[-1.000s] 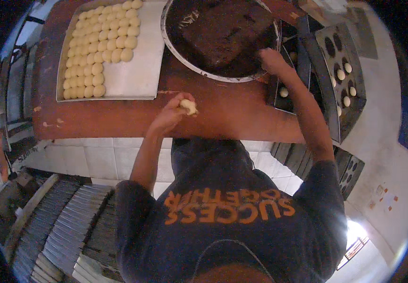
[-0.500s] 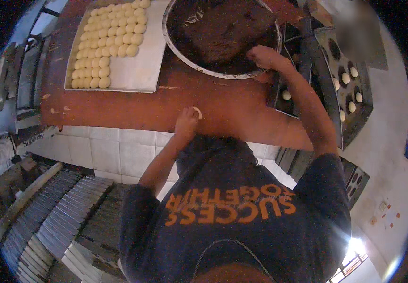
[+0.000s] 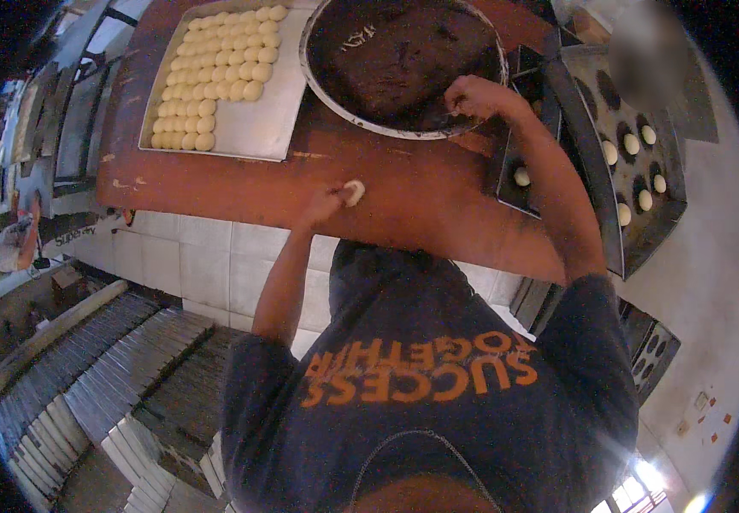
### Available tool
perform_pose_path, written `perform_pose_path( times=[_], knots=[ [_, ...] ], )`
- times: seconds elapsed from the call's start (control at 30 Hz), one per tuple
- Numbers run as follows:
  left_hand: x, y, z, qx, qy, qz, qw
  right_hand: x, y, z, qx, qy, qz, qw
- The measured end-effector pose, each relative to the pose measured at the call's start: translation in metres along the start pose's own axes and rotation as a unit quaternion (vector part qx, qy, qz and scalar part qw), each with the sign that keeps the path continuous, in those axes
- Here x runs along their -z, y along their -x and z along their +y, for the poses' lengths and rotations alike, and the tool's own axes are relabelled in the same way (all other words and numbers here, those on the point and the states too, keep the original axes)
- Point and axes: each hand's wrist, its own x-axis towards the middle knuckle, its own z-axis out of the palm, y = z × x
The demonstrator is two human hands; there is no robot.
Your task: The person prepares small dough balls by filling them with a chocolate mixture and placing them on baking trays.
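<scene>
My left hand (image 3: 330, 202) is closed on a pale piece of dough (image 3: 353, 191) above the wooden table (image 3: 412, 197). Over the near right part of a wide metal bowl of dark brown paste (image 3: 386, 51), my right hand (image 3: 470, 96) has its fingers curled down at the paste; what they grip is hidden. A shallow metal tray (image 3: 258, 137) at the far left bears rows of many round dough balls (image 3: 224, 64). Right of the bowl, dark metal pans (image 3: 660, 231) hold several separate dough balls (image 3: 630, 143).
A co-worker (image 3: 10, 244) in a light top is at the far left edge. Stacked long metal moulds (image 3: 96, 376) fill the lower left. More dark pans (image 3: 651, 359) sit below the table at right, near a pale floor (image 3: 703, 316) with small scraps. A blurred patch covers the upper right.
My right hand has shifted left and up over the paste. My left hand, still holding dough, has moved slightly right. The view has turned a little, bringing the co-worker into sight.
</scene>
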Motion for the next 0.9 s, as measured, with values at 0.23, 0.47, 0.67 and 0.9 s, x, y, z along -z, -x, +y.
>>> perform_pose_path(
  times=[0.23, 0.47, 0.67, 0.9],
  knots=[
    [-0.009, 0.022, 0.124, -0.079, 0.45, 0.103, 0.884, -0.035, 0.029, -0.101, -0.002, -0.283, 0.338, 0.898],
    [-0.016, 0.019, 0.199, -0.104, 0.629, 0.046, 0.769, -0.057, 0.0, -0.156, 0.004, -0.134, 0.527, 0.839],
    [0.034, -0.004, 0.19, -0.148, 0.684, 0.078, 0.71, -0.054, -0.017, -0.162, -0.089, -0.067, 0.475, 0.873],
    [0.05, 0.017, 0.193, -0.149, 0.689, -0.002, 0.709, -0.062, -0.041, -0.15, -0.121, -0.097, 0.497, 0.854]
  ],
)
